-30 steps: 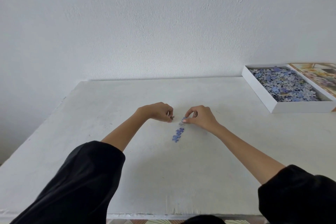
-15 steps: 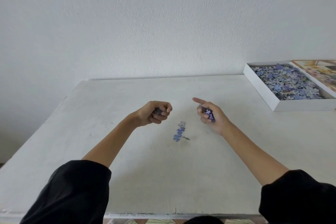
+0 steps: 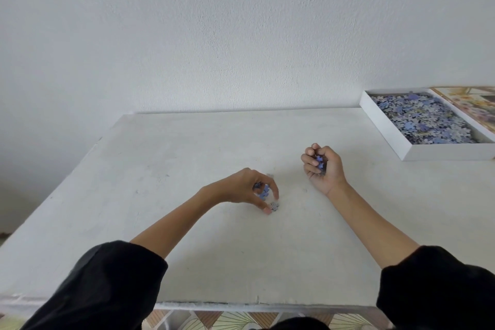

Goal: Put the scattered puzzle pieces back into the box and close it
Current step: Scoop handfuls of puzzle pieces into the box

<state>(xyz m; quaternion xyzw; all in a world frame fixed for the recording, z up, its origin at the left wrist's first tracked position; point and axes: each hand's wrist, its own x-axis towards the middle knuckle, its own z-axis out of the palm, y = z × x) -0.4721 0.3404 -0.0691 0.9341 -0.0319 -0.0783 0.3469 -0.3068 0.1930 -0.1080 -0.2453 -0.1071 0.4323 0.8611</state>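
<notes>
A small grey puzzle piece [image 3: 274, 206] lies on the white table [image 3: 166, 158] near the middle. My left hand [image 3: 245, 188] arches over it and pinches it between thumb and fingertips, with blue pieces [image 3: 264, 191] under the palm. To the right, my right hand [image 3: 325, 169] is turned palm up, its fingers curled round several blue puzzle pieces [image 3: 320, 161]. The open white box [image 3: 385, 132] stands at the table's far right, full of blue and grey pieces.
The box's lid [image 3: 474, 104], with a flowery picture, lies just right of the box at the frame's edge. A white wall rises behind the table. The table's front edge runs close to my sleeves, with patterned floor below it.
My left hand has come down from a raised fist onto the loose pieces at the table's middle. My right hand has curled its pointing finger in and drifted slightly right, still holding its pieces.
</notes>
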